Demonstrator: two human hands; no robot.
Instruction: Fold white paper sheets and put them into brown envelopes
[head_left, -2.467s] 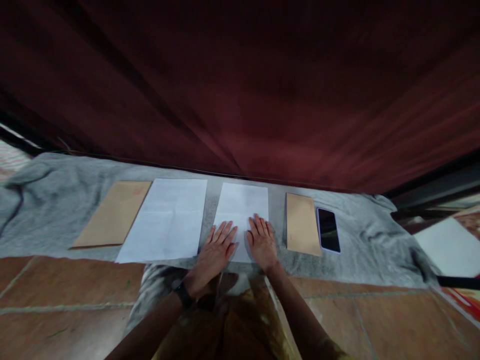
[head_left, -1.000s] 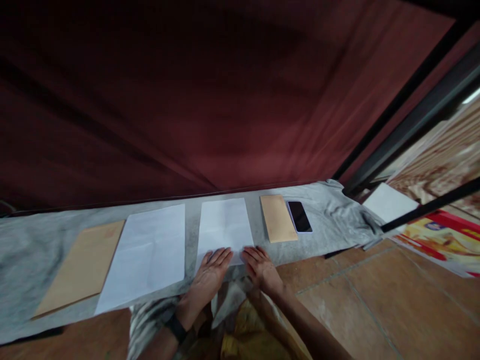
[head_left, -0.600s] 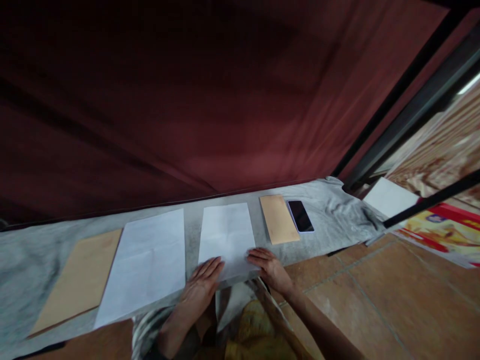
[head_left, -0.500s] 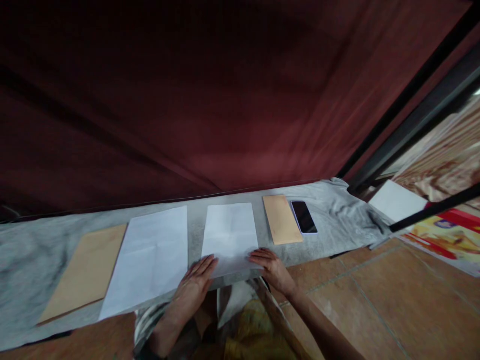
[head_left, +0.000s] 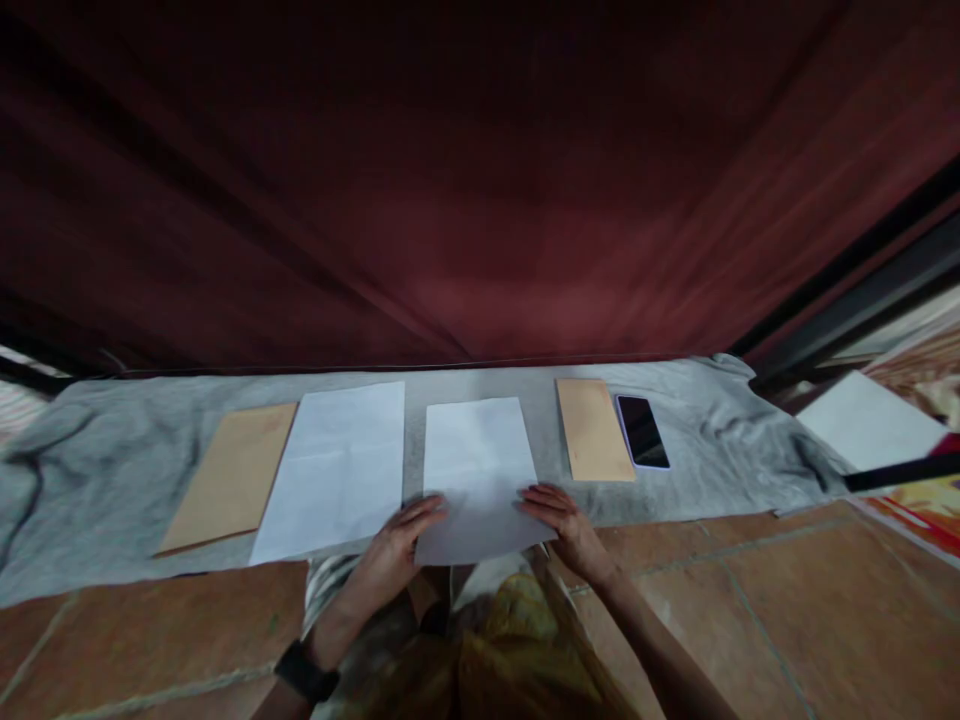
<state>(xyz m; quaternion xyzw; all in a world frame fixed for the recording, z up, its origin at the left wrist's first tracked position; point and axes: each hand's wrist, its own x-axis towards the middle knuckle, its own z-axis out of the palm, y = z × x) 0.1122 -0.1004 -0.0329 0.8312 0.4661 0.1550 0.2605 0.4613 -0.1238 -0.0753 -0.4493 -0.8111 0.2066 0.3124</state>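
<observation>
A white sheet of paper [head_left: 478,450] lies in front of me on the grey cloth. Its near part bends and reaches past the cloth's front edge. My left hand [head_left: 409,530] grips the sheet's near left side, fingers on top and thumb hidden. On the near right side my right hand [head_left: 559,515] holds it the same way. To the left lies a larger white sheet [head_left: 337,465], its edge meeting a brown envelope [head_left: 232,470]. Right of the held sheet is a smaller brown envelope [head_left: 596,430], with a phone [head_left: 643,432] beside it, screen dark.
The grey cloth [head_left: 712,440] covers a long, narrow surface. Behind it hangs a dark red curtain [head_left: 480,230]. Dark metal bars [head_left: 862,270] and a white panel [head_left: 870,420] stand at the right. Below is a brown tiled floor [head_left: 697,600].
The view has turned left, so things appear shifted right. The sheet's near end has come toward me, past the cloth's edge, with both hands on its sides.
</observation>
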